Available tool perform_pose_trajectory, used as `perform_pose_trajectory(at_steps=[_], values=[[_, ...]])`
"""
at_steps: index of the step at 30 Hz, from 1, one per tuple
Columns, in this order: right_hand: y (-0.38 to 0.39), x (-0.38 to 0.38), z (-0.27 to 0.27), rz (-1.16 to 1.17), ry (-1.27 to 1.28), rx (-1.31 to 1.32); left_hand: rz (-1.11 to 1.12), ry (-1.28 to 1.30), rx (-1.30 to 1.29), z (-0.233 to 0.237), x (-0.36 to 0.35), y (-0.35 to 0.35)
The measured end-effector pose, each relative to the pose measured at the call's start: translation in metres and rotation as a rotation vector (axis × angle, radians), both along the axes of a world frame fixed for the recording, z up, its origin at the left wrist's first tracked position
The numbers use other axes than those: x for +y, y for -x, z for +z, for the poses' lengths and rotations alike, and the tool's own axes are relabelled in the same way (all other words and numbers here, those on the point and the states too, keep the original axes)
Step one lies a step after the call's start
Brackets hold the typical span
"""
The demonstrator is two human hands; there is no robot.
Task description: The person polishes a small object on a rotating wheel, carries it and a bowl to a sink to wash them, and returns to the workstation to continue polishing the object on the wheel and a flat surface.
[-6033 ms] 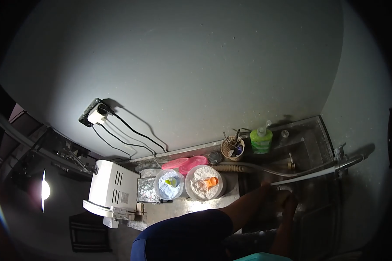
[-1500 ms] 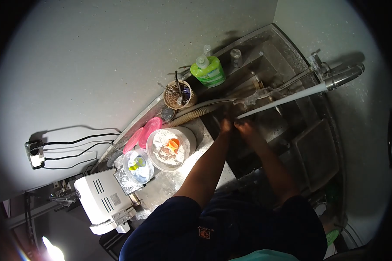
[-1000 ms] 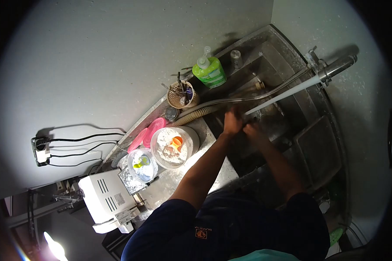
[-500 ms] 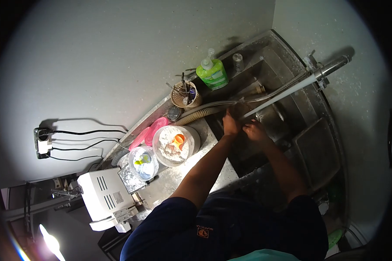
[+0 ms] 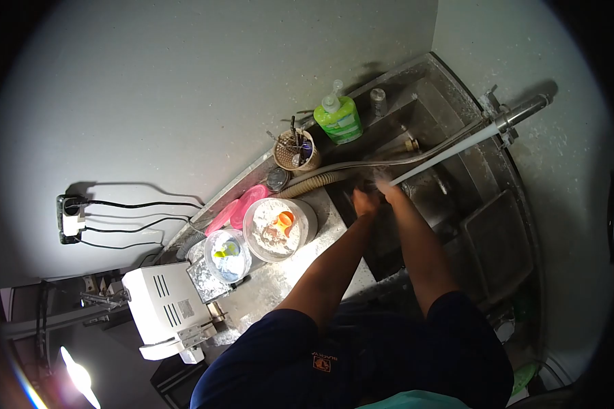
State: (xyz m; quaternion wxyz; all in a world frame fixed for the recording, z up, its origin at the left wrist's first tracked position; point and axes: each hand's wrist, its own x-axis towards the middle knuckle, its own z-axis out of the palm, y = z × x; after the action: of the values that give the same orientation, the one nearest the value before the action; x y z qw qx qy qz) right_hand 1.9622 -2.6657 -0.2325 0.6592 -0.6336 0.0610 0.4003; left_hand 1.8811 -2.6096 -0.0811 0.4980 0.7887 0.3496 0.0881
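My left hand (image 5: 366,200) is over the sink basin (image 5: 426,198), close to the end of a pale pipe (image 5: 450,151). Right beside it, my right hand (image 5: 387,188) reaches under the pipe's lower end. Both hands are blurred and dark, so their fingers and anything between them cannot be made out. A ribbed hose (image 5: 310,184) runs just to the left of them, and a thinner grey hose (image 5: 389,162) passes beyond them.
A green soap bottle (image 5: 339,121), a metal cylinder (image 5: 378,101) and a woven cup with tools (image 5: 297,151) line the back ledge. Left are two powder tubs (image 5: 271,238) (image 5: 226,256), pink lids (image 5: 249,206) and a white machine (image 5: 165,305).
My right hand has moved left and up, closer to my left hand. My left hand has shifted slightly down and right. The view has shifted a little.
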Motion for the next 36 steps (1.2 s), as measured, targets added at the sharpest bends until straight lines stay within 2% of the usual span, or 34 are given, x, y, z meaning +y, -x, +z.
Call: perform_pose_trajectory(at_steps=[2,4,5,6,7,9,11,13,14,17,19,21,22,23,25,27,28,29,30,31,33,35,36], values=[[-0.005,-0.01,-0.022,-0.015,-0.283,0.162,-0.009,0.022,-0.032,0.008,0.004,-0.001],[-0.008,-0.027,-0.035,0.031,-0.217,0.23,-0.021,0.044,-0.057,0.0,0.005,0.001],[-0.007,-0.033,-0.038,0.072,-0.153,0.295,-0.029,0.025,-0.141,-0.018,0.007,0.003],[0.001,-0.027,-0.015,-0.018,-0.158,0.177,-0.038,0.007,-0.229,-0.029,0.005,0.003],[0.006,-0.03,0.01,-0.023,-0.155,0.175,-0.043,0.012,-0.23,-0.019,0.001,0.004],[0.009,-0.041,0.04,-0.232,-0.309,0.452,-0.04,0.061,-0.043,0.008,-0.006,0.009],[0.012,-0.045,0.053,-0.24,-0.319,0.506,-0.019,0.087,-0.072,-0.001,-0.006,0.011],[0.022,-0.049,0.08,-0.272,-0.371,0.345,0.002,0.111,-0.084,-0.011,-0.006,0.022],[0.024,-0.053,0.085,-0.219,-0.432,0.335,0.034,0.082,-0.074,-0.011,-0.004,0.023],[0.032,-0.053,0.13,-0.224,-0.371,0.25,0.052,0.009,-0.11,-0.021,0.004,0.023],[0.035,-0.061,0.128,-0.214,-0.403,0.214,0.038,-0.029,-0.155,-0.024,0.005,0.022],[0.042,-0.069,0.123,-0.229,-0.459,0.197,0.009,0.088,-0.172,-0.026,0.01,0.025],[0.043,-0.074,0.121,-0.198,-0.495,0.147,-0.029,-0.02,-0.106,-0.027,0.014,0.028],[0.044,-0.081,0.129,-0.2,-0.495,0.144,-0.032,-0.02,-0.109,-0.015,0.011,0.029],[0.045,-0.1,0.166,-0.117,-0.32,0.078,0.071,-0.047,0.028,0.022,0.002,0.03],[0.033,-0.122,0.185,-0.095,-0.109,-0.131,0.046,-0.054,0.01,0.026,0.005,0.038],[0.023,-0.137,0.204,-0.126,-0.028,-0.309,0.024,-0.061,-0.003,0.027,0.005,0.044],[0.007,-0.15,0.195,-0.231,0.003,-0.611,0.032,-0.056,0.002,0.021,0.007,0.05],[-0.012,-0.164,0.218,-0.288,0.196,-0.581,0.041,-0.051,-0.005,0.011,0.011,0.055],[-0.02,-0.173,0.256,-0.366,0.29,-0.715,0.05,-0.047,-0.014,0.006,0.013,0.06],[-0.058,-0.205,0.261,-0.499,0.288,-1.039,0.029,0.033,-0.002,0.023,0.013,0.071],[-0.072,-0.219,0.291,-0.547,0.271,-1.014,0.009,0.111,-0.001,0.03,0.015,0.075],[-0.081,-0.224,0.295,-0.533,0.265,-1.022,-0.033,0.155,-0.124,0.028,0.016,0.079]])
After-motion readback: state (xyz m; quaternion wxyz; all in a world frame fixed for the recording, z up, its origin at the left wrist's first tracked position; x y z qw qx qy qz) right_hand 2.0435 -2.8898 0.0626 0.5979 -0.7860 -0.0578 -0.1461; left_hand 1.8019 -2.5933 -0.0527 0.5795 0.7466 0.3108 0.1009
